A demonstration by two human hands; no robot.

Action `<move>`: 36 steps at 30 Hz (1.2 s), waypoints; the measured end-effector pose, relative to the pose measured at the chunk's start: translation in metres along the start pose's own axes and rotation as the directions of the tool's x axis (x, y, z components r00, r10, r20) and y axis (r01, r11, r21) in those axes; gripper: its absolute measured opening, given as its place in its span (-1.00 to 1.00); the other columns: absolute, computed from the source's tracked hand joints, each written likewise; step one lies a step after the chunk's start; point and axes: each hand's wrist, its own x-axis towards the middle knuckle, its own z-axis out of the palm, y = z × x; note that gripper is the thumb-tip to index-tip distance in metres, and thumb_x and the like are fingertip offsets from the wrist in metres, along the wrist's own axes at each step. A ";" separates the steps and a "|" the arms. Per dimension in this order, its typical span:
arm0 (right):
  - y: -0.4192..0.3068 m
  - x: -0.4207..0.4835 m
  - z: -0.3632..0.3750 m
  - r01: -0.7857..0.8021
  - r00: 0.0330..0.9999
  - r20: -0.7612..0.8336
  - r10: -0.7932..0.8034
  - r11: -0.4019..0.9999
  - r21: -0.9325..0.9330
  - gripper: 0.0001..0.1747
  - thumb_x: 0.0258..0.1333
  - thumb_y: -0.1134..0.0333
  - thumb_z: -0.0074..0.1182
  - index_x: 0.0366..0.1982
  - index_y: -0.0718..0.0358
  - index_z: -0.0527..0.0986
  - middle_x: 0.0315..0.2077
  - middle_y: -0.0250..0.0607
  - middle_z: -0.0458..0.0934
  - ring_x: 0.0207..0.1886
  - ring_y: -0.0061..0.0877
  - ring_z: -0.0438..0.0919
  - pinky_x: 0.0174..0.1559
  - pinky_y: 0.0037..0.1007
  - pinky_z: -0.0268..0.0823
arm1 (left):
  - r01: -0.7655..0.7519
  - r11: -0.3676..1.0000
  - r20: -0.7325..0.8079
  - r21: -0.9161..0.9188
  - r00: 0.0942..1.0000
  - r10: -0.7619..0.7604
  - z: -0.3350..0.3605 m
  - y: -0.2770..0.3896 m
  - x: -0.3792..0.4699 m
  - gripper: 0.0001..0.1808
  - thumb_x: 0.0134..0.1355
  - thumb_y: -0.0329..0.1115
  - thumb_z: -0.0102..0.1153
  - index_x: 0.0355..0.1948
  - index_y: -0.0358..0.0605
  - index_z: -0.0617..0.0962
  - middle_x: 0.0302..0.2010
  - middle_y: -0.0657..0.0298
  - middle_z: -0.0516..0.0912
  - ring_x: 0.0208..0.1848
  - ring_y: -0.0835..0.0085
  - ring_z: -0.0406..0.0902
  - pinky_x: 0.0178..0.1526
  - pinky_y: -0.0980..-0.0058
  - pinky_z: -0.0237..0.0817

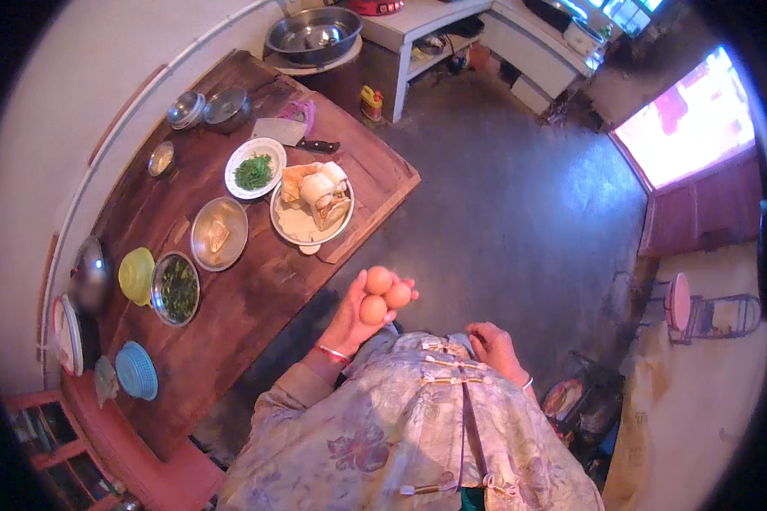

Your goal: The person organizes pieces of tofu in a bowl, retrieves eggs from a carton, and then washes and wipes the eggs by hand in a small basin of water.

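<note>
Three brown eggs (383, 295) rest in my left hand (351, 316), palm up, its fingers curved around them beside the wooden table's edge. My right hand (493, 348) hangs at the front of my patterned jacket (415, 415), fingers curled down; whether it grips anything is hidden. Nearest the eggs on the wooden table (275, 281) stands a metal bowl (294, 233) with bread-like pieces (317, 188). Behind it, a white plate (233, 185) bears chopped green herbs (254, 171). A cleaver (284, 132) with a black handle lies beyond the plate.
Along the table stand a metal bowl (195, 252) with a pale piece in liquid, a bowl of leafy greens (178, 287), a yellow-green basket (136, 276) and a blue basket (136, 370). A large metal basin (313, 37) sits beyond the far end. Dark floor (486, 211) extends right, towards a bright doorway (690, 121).
</note>
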 end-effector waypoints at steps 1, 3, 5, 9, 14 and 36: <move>-0.003 0.012 -0.003 -0.019 1.000 -0.004 0.019 1.000 0.004 -0.79 0.06 0.45 0.13 -0.20 0.26 0.56 -0.36 -0.03 0.58 -0.36 -0.15 0.58 -0.30 -0.26 0.43 | 0.007 0.999 0.023 0.034 1.000 -0.008 0.002 0.011 0.018 -0.39 0.34 0.24 -0.14 -0.02 -0.15 0.47 0.10 -0.01 0.50 0.14 0.11 0.47 -0.39 0.57 0.38; -0.009 0.034 -0.013 -0.084 0.995 0.047 0.084 0.996 0.008 -0.78 0.06 0.45 0.13 -0.19 0.26 0.56 -0.37 -0.02 0.58 -0.36 -0.15 0.58 -0.29 -0.25 0.42 | 0.037 0.999 0.035 0.032 0.999 -0.038 0.009 0.025 0.044 -0.42 0.34 0.21 -0.12 -0.05 -0.13 0.49 0.08 0.04 0.53 0.12 0.19 0.51 -0.37 0.59 0.34; -0.005 0.052 -0.021 -0.101 0.993 0.053 0.102 0.995 -0.011 -0.77 0.06 0.45 0.12 -0.18 0.26 0.56 -0.39 -0.01 0.57 -0.37 -0.15 0.58 -0.29 -0.26 0.42 | 0.012 1.000 0.066 0.027 0.998 -0.014 0.013 0.033 0.070 -0.42 0.35 0.21 -0.12 -0.03 -0.13 0.49 0.08 0.07 0.53 0.14 0.21 0.50 -0.34 0.59 0.36; 0.015 0.095 -0.037 -0.075 0.997 0.024 0.074 0.997 0.018 -0.77 0.05 0.46 0.12 -0.18 0.26 0.56 -0.40 -0.02 0.57 -0.39 -0.17 0.58 -0.31 -0.28 0.43 | 0.006 0.997 0.022 0.076 1.000 -0.008 0.023 0.042 0.126 -0.40 0.35 0.23 -0.15 -0.04 -0.13 0.49 0.08 0.11 0.54 0.15 0.23 0.49 -0.30 0.60 0.36; 0.045 0.156 -0.071 -0.139 0.990 0.044 0.136 0.987 0.086 -0.77 0.07 0.46 0.11 -0.18 0.25 0.55 -0.40 -0.03 0.56 -0.39 -0.17 0.58 -0.31 -0.28 0.42 | 0.106 0.994 0.111 -0.012 0.988 -0.104 0.032 0.056 0.206 -0.45 0.36 0.17 -0.10 0.00 -0.13 0.47 0.10 0.12 0.52 0.17 0.24 0.48 -0.23 0.57 0.39; 0.190 0.453 -0.274 -0.091 0.996 0.036 0.087 0.987 0.131 -0.79 0.12 0.50 0.07 -0.17 0.30 0.56 -0.40 -0.17 0.56 -0.41 -0.50 0.50 -0.28 -0.47 0.38 | -0.109 0.989 -0.049 -0.096 0.993 0.104 0.100 0.118 0.478 -0.43 0.30 0.20 0.01 0.01 -0.09 0.50 0.04 0.03 0.55 0.09 0.12 0.52 -0.37 0.56 0.47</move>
